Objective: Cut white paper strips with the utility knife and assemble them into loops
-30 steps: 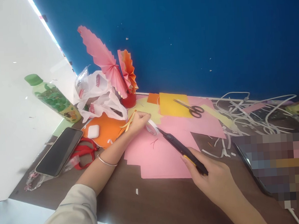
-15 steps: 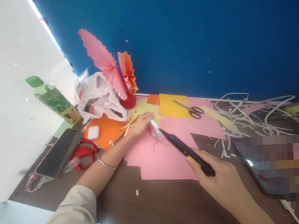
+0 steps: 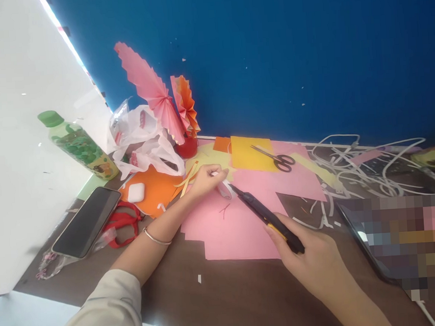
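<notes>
While the right hand (image 3: 312, 263) grips the black and yellow craft knife (image 3: 265, 216) by its near end, the blade tip sits against the small roll of white tape (image 3: 225, 188) on the pink paper (image 3: 236, 226). Half a second back the roll stood tipped up with its open ring showing; now it lies lower and closer under the left hand (image 3: 205, 179), whose fingertips pinch a white end of the tape. The knife has drawn back a little toward the near side and its tip meets the roll again, so the cut through the tape looks to be in hand, not finished. Farther off, scissors (image 3: 278, 160) lie on yellow paper, and a phone (image 3: 86, 221) rests at the left.
</notes>
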`<state>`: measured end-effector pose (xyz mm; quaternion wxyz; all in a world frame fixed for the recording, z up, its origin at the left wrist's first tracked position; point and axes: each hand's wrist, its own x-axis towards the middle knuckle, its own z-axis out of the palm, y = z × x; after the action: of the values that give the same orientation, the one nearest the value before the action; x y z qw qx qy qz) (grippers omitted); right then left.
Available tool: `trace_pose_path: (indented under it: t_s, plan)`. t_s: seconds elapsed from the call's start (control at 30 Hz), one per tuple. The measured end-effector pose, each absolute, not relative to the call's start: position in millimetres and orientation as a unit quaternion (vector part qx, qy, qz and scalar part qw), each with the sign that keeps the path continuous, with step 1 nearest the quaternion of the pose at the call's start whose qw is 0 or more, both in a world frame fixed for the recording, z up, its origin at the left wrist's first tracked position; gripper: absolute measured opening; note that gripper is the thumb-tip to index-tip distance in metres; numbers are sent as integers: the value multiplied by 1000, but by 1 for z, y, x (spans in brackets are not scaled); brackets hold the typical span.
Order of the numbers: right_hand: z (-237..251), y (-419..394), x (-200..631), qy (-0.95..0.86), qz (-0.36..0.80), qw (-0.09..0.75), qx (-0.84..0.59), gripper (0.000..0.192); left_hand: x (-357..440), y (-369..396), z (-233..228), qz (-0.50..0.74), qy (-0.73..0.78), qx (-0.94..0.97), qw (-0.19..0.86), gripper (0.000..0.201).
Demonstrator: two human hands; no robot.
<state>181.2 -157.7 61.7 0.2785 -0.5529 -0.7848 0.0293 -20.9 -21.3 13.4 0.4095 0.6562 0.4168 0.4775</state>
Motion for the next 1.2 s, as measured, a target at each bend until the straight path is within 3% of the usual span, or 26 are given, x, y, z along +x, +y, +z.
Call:
trace_pose_path:
  t_s: [1.07,1.2]
  plan:
    - [54,-161,185,-783,22,276,-557,19,-24,-16,13,495,409,602,475,39]
    - [61,-162,185,-773,22,282,-567,21,-19,-20,9,503,400,563,519,38]
